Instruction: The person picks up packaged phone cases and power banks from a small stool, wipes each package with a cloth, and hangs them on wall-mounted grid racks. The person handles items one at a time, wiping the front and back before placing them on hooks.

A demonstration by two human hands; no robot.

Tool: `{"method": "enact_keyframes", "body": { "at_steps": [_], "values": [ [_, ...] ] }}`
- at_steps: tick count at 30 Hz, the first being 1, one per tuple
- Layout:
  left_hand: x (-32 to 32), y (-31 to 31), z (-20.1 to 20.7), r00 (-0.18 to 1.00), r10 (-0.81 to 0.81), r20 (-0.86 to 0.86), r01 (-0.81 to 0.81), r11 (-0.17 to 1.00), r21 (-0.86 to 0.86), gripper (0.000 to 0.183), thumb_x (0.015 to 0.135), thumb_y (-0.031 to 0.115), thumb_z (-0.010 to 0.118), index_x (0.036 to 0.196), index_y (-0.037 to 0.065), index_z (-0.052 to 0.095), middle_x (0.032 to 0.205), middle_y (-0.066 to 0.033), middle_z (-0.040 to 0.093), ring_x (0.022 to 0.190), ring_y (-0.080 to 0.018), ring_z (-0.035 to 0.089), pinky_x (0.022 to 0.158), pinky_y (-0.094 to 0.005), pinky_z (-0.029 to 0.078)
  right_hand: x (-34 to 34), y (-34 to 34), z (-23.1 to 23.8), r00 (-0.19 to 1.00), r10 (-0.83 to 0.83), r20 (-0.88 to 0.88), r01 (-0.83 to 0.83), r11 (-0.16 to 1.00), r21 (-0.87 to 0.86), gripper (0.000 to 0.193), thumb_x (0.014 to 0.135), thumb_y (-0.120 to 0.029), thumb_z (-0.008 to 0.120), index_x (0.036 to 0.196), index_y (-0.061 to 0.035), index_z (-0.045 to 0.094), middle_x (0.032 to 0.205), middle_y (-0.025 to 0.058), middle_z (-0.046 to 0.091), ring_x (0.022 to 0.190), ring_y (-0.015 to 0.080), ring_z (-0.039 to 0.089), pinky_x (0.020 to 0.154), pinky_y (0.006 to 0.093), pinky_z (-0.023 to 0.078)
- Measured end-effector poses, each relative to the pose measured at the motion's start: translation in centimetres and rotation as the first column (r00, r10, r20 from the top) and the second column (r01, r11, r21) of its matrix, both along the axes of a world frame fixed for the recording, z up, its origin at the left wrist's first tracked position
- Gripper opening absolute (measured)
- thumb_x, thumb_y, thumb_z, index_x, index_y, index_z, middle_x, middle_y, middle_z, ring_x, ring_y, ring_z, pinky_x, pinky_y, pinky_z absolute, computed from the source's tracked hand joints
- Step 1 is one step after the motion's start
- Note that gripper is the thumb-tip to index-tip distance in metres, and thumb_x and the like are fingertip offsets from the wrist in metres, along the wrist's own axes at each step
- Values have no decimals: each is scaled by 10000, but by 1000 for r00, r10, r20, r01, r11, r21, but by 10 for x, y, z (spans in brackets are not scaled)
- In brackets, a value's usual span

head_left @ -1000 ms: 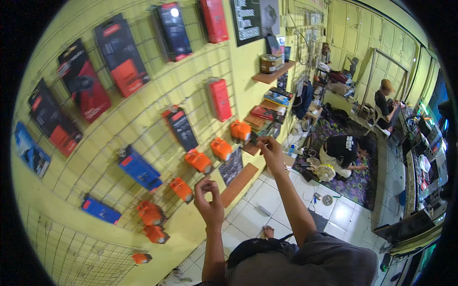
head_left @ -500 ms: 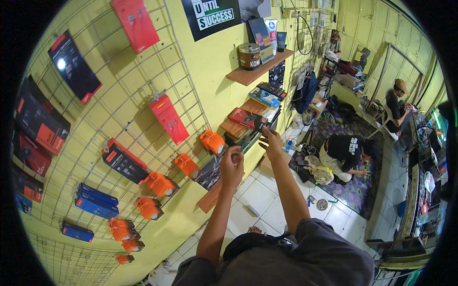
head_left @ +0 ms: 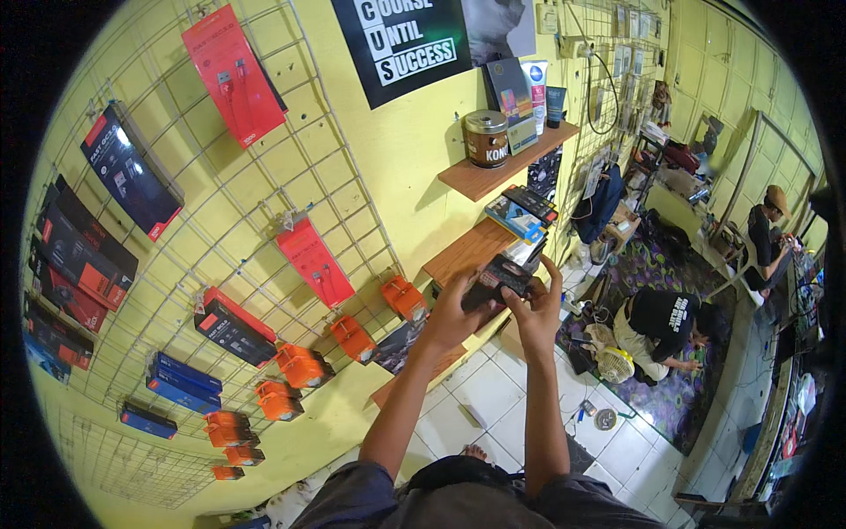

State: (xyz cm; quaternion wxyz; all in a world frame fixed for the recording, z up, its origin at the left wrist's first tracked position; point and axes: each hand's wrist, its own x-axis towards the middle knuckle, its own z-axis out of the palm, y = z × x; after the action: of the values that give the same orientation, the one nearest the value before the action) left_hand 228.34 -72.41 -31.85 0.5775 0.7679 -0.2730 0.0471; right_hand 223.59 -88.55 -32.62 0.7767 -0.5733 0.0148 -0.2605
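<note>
Between both my hands is a small dark box point(head_left: 499, 275), held tilted in front of the lower wooden shelf. My left hand point(head_left: 454, 316) grips its left end, fingers closed round it. On the other end my right hand point(head_left: 536, 309) has its thumb pressed on the upper face and its fingers behind. Right behind the box is the brown shelf board point(head_left: 458, 250), with a stack of blue and black boxes point(head_left: 520, 216) at its far end.
A wire grid point(head_left: 339, 132) on the yellow wall carries red packages point(head_left: 233, 78), orange packages point(head_left: 304, 364) and blue boxes point(head_left: 181, 383). An upper shelf point(head_left: 511, 163) holds a brown tin point(head_left: 486, 141) and tubes. Two people work on the right, near a yellow fan point(head_left: 614, 364).
The red and black box that lay on the shelf board has been lifted off. My left hand, empty before, has closed on the box, and both hands are nearer. The view has shifted.
</note>
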Motion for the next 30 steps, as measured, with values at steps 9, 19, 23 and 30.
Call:
{"method": "enact_keyframes", "body": {
  "at_steps": [9,19,23,30],
  "values": [
    [-101,98,20,915,-11,-404,-186,876,-445,374,959,103,787,1292,24,636,1182,-31,710,1095,-124,672,973,-306,545,-52,65,40,891,453,16,-448,886,-116,753,863,-23,838,1509,-63,454,1163,105,683,1078,217,669,934,364,533],
    [-249,300,102,890,404,-213,-453,726,-518,330,975,63,763,1273,5,634,1159,-34,687,1048,-105,643,898,-280,540,-148,260,68,512,857,60,-833,513,-206,880,867,-14,858,1579,-97,347,1380,144,583,1288,246,588,1046,405,523],
    [-293,368,144,873,478,-91,-456,736,-501,324,988,79,745,1278,-9,631,1126,-31,692,1004,-85,622,889,-264,525,-190,341,94,491,857,159,-807,516,-289,756,942,35,765,1564,-73,349,1366,151,599,1294,247,598,1032,399,541],
    [-302,422,212,796,552,249,-376,772,-512,536,967,114,780,1425,-5,528,1230,-77,660,1065,-141,661,870,-293,556,-203,429,195,580,695,425,-701,691,-175,707,978,33,721,1569,-46,341,1258,156,656,1119,184,678,933,320,567]
  ]
}}
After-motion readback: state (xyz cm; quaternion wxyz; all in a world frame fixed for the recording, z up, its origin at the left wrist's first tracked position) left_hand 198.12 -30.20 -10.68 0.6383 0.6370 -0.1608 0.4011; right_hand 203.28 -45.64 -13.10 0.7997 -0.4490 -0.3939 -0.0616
